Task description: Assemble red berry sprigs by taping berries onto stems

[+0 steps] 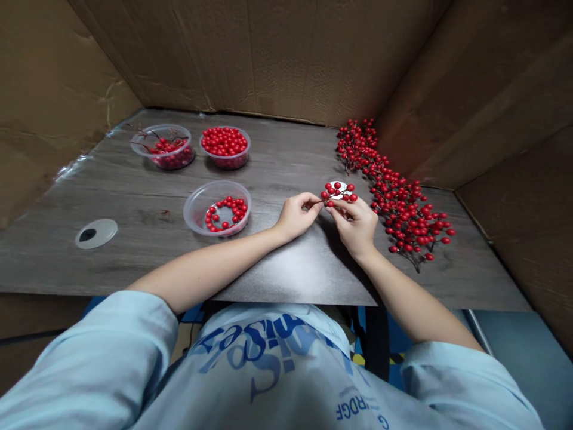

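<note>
Between my two hands is a small sprig of red berries [339, 191], held just above the table. My left hand [299, 216] pinches the stem end of the sprig with thumb and forefinger. My right hand [356, 224] is closed around the sprig near its berries, with the fingertips close to those of the left. Behind the sprig lies a white round piece [336, 184], mostly covered by the berries. Right of my right hand lies a long pile of red berry branches [403, 209], running from the back toward the front right.
On the left stand a clear bowl of berries and bare twigs [151, 156], a bowl full of loose berries [229, 162] and a nearer bowl with fewer berries [193, 209]. A flat whitish disc [104, 232] lies at far left. Cardboard walls [268, 60] enclose the grey table [277, 152].
</note>
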A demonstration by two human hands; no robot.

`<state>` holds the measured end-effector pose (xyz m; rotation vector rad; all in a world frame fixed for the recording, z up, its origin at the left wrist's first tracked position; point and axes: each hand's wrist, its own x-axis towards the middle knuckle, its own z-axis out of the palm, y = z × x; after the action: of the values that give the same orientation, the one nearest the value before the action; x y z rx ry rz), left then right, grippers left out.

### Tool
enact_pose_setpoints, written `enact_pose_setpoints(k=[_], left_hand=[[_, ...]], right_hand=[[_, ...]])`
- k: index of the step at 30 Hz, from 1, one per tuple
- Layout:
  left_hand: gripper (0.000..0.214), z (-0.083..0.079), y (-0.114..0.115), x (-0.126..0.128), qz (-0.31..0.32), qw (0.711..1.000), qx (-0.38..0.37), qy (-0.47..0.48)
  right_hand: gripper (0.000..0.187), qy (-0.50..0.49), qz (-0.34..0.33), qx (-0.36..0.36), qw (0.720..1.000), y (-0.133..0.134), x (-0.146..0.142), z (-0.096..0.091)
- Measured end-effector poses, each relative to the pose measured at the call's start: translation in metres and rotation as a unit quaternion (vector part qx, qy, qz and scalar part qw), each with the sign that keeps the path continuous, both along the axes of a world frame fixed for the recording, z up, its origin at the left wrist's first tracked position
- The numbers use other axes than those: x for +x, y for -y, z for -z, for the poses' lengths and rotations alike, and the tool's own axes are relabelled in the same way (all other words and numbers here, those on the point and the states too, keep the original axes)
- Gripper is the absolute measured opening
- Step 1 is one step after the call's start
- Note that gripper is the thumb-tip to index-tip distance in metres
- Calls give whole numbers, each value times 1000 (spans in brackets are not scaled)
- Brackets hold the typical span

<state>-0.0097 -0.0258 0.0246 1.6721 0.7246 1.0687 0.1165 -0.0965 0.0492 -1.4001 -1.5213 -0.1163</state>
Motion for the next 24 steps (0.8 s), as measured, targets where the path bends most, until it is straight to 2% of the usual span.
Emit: enact_pose_setpoints(k=[3,8,16,24], left_hand=[[14,0,0,1,-1,1000,-11,9],[16,-7,1,2,-1,999,-27,24],[27,-26,7,4,2,991,-111,68],[22,-48,4,13,-42,979,-180,88]], right_hand=[[9,5,7,-7,1000,0,0,-2],[13,6,5,26,1000,1,1,-5],[17,26,-3,48,998,9,-1,-12],[10,-11,21,111,994,14,7,-27]])
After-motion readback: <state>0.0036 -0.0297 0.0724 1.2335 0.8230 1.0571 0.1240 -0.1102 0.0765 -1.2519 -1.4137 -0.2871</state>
